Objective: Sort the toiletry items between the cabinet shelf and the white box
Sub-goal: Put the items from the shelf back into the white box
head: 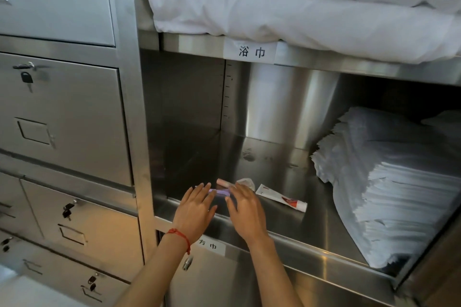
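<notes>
On the steel cabinet shelf (287,222) lie several small toiletry items near the front left. A thin purple packet (220,191) lies between my two hands. My left hand (195,209), a red string on its wrist, lies flat with fingertips at the packet's left end. My right hand (245,209) lies flat with fingertips at its right end. Behind them sit a pink tube (224,182) and a crumpled clear wrapper (245,182). A white and red toothpaste tube (282,198) lies to the right. No white box is in view.
A tall stack of folded white cloths (389,182) fills the shelf's right side. Rolled white towels (299,7) rest on the shelf above, over a paper label (250,51). Locked steel drawers (62,117) stand at the left.
</notes>
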A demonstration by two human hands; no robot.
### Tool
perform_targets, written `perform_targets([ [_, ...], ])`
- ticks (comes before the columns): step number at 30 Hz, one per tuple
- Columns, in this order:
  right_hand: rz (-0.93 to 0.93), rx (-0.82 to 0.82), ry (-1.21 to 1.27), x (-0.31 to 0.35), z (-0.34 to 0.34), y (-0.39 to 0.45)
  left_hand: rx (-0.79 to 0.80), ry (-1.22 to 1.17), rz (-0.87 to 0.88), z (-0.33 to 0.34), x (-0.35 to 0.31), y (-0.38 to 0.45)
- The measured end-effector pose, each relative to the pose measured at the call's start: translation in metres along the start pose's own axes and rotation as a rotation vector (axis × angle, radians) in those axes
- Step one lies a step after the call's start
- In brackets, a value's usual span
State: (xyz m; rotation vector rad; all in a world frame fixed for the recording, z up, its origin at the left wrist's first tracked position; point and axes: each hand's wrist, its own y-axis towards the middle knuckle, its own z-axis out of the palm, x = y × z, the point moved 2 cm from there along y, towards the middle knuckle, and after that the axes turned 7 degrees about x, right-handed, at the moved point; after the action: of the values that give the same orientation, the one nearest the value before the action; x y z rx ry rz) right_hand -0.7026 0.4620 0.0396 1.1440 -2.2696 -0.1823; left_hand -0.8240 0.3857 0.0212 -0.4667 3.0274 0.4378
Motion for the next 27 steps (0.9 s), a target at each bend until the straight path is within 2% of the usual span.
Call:
perform_targets([
  [10, 0.038, 0.089, -0.031, -0.048, 0.031, 0.042, 0.051, 0.038, 0.011, 0.038, 0.004, 0.040],
  [18, 0.021, 0.121, -0.039, -0.065, 0.051, 0.059, -0.081, 0.105, 0.068, 0.043, 0.000, 0.056],
  [21, 0.020, 0.117, -0.029, -0.067, 0.057, 0.064, -0.028, 0.081, 0.027, 0.049, 0.005, 0.060],
  [24, 0.021, 0.129, -0.037, -0.067, 0.063, 0.070, 0.097, -0.055, 0.024, 0.058, 0.011, 0.064],
  [27, 0.024, 0.136, -0.055, -0.065, 0.068, 0.074, 0.075, -0.111, 0.035, 0.069, 0.019, 0.067],
])
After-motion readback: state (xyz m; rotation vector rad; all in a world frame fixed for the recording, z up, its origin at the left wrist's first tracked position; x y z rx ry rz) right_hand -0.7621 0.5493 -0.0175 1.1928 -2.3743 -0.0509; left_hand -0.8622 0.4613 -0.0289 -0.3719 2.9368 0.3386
